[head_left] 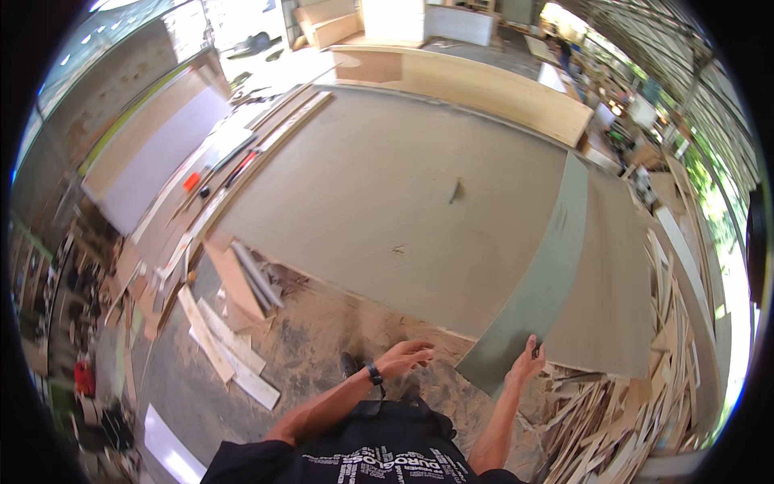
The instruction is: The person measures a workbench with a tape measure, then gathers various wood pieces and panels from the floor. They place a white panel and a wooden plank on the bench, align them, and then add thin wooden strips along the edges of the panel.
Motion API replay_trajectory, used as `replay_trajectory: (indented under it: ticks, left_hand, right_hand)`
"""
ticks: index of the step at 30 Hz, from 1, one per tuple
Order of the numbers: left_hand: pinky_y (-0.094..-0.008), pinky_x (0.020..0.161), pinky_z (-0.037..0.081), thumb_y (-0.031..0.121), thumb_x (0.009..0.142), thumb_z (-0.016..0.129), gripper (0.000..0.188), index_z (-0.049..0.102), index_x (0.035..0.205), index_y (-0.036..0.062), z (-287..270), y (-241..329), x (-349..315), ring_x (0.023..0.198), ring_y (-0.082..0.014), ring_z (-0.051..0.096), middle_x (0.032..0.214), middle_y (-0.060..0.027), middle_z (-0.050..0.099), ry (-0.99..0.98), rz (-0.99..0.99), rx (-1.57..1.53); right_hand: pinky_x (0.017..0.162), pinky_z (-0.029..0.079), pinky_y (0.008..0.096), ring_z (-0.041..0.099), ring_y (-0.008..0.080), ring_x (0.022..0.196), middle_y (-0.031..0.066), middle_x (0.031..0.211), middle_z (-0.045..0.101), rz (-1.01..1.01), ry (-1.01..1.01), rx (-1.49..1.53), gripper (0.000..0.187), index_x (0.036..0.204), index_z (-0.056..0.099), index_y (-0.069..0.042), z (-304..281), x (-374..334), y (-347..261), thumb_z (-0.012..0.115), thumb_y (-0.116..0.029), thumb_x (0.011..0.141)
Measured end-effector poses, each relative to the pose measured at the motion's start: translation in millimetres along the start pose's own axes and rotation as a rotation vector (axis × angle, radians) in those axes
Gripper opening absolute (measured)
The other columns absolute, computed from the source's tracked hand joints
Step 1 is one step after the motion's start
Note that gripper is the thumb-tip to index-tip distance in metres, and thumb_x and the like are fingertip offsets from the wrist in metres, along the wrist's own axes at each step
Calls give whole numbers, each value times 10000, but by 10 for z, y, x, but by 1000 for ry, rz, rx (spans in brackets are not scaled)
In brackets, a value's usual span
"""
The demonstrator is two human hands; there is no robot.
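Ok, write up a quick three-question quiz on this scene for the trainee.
1. Which hand is on the green strip? a) left b) right c) both
2. True or false: the black wristband is on the left wrist.
3. Fill in: the big heap of thin wood offcuts lies on the person's ____ side.

Key: 1. b, the right hand, near the strip's closest end. 2. True. 3. Right.

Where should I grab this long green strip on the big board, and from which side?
Probably by both long edges at its near end, from your side. The green strip lies across the big board, that end jutting past the board's near edge, so the underside looks reachable. Your right hand is at the right edge; your left hand is free.
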State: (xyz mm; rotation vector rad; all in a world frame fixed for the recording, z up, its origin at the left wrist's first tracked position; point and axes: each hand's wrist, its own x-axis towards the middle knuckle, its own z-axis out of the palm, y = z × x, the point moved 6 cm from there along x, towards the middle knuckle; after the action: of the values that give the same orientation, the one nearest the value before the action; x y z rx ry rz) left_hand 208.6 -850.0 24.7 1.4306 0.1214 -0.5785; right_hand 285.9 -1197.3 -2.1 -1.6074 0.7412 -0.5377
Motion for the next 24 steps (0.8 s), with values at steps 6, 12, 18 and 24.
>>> replay_trajectory:
  ticks: [6,12,18,24]
  left_hand:
    - [-295,822,503,248,937,666,484,555,1329,-15,-318,339,-260,983,-136,627,1129,-95,680,210,253,-18]
    - [-280,851,506,73,862,705,373,631,1213,-31,-1615,-32,-948,944,-125,629,1066,-69,696,595,359,-342]
    - [-263,786,511,42,822,741,289,678,1098,-19,-3073,-335,-1989,854,-106,637,975,-42,699,916,401,-443]
    - [-252,658,505,43,802,763,215,695,995,-23,-4467,-595,-2685,711,-100,620,819,-21,679,1213,410,-552]
  right_hand:
    - [731,485,293,599,149,838,76,981,662,-8,-368,194,293,1143,626,39,1193,-1271,-599,655,-194,968]
    - [736,516,297,640,177,850,139,1022,680,40,-719,339,375,1235,557,123,2455,-2581,-706,605,-160,992]
    - [854,506,326,622,206,970,152,1146,651,102,-805,228,407,1308,507,128,3706,-4043,-390,581,-102,980]
    - [1000,457,367,567,291,1166,229,1396,492,253,-1030,293,592,1487,237,134,4819,-5455,-148,486,-6,968]
